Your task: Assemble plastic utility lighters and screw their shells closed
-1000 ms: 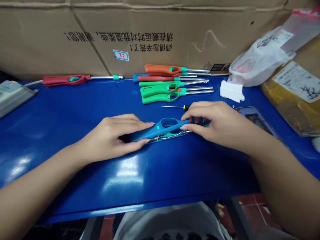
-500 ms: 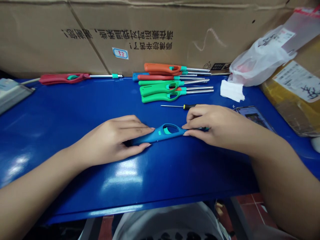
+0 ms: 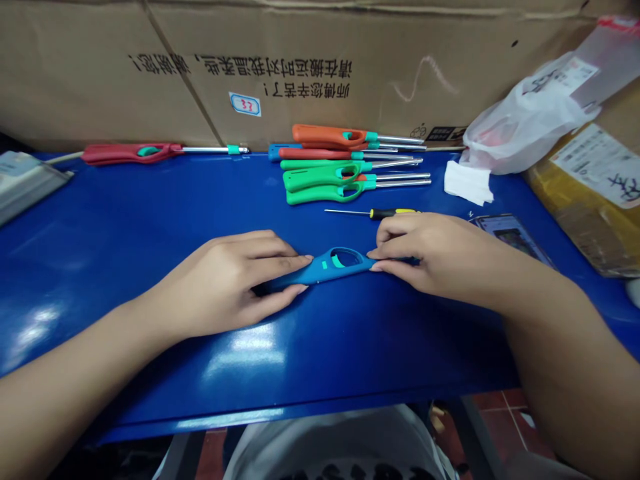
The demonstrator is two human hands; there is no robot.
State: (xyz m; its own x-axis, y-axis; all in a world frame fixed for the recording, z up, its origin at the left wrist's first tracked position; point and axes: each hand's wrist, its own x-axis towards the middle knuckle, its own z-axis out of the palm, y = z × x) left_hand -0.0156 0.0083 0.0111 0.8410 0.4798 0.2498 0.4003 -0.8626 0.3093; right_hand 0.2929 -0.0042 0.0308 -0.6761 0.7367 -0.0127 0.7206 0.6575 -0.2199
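A blue long-nosed gas lighter (image 3: pixel 320 268) with a green trigger lies across the middle of the blue table (image 3: pixel 165 390). My left hand (image 3: pixel 243 277) is closed around its handle end, with fingers on the far side and thumb on the near side. At the other end, my right hand (image 3: pixel 417 257) pinches the narrow nose between thumb and fingertips; the hand hides what lies beyond that point. Just behind my right hand is a screwdriver (image 3: pixel 383 213) with a black and yellow handle.
Several lighters (image 3: pixel 323 179) in green, red, orange and blue lie along the back, and a red lighter (image 3: pixel 133 154) is further left. A cardboard box (image 3: pixel 280 40) stands behind them. To the right are a phone (image 3: pixel 513 233), white paper (image 3: pixel 469 183) and a plastic bag (image 3: pixel 530 120).
The view has shifted slightly. Both hands keep their hold on the blue lighter, with no clear movement of it on the table.
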